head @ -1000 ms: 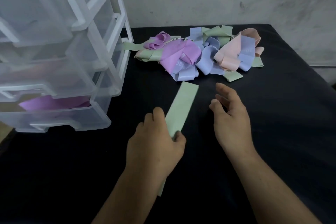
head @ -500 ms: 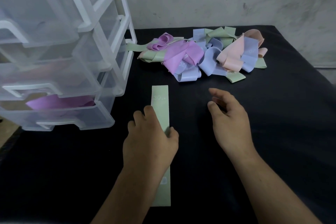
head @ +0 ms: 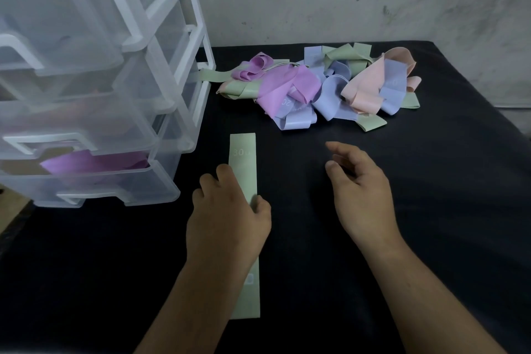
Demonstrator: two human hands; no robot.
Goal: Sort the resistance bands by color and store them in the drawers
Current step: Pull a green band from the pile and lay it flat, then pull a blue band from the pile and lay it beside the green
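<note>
**Green band now flat and straight**

At the table's left edge stands the drawer unit, a purple band in a lower drawer. The green band, slanted and lifted a second ago, now lies flat, pointing from near edge to far. My left hand holds its middle, thumb and curled fingers over its edges. My right hand hovers beside it, loosely spread and holding nothing. The unsorted pile sits by the far edge. Folding looks next.

The left hand holds a long green band flat on the black worktop, low in the middle. The right hand hangs beside it, fingers loose. Clear drawers stand upper left.
</note>
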